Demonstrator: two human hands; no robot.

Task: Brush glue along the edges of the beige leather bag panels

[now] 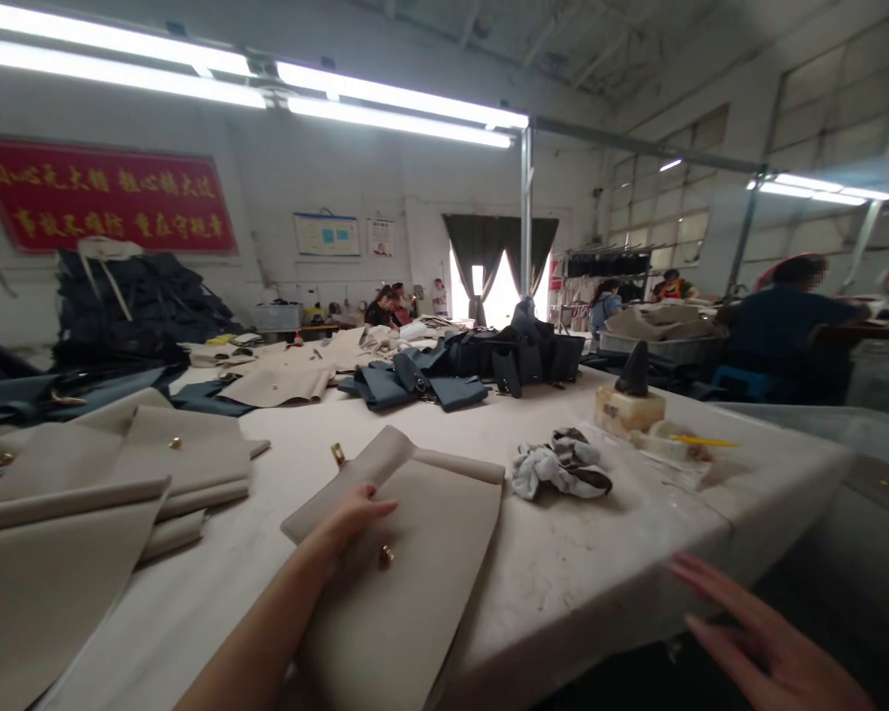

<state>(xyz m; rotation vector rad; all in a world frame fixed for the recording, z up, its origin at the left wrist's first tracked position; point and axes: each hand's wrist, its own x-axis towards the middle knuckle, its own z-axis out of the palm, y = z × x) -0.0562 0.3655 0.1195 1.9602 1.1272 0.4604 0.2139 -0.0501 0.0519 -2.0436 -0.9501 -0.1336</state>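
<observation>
1. Beige leather-like panel (404, 592) lies on the white-topped work table (563, 602), directly under the left hand (348, 520); its upper flap is bent back, with a gold stud (386, 557) on its face and a brass fitting (338, 454) at the top edge;
2. left hand rests flat on the panel, fingers close together, no visible pinch; seems placed to steady the panel;
3. right hand (767, 637) is wide open, fingers spread, at the table's near edge; holds nothing, touches nothing visible;
4. crumpled grey-brown rag (561, 464) sits just right of the panel, probably kept close for wiping;
5. more beige panels (170, 464) overlap on the left, navy bag parts (422, 383) heap farther along; looks sorted by colour;
6. pale block (628, 410) with a dark cone on top stands farther right; use unclear;
7. seated co-worker (785, 331) works beyond the right side.
</observation>
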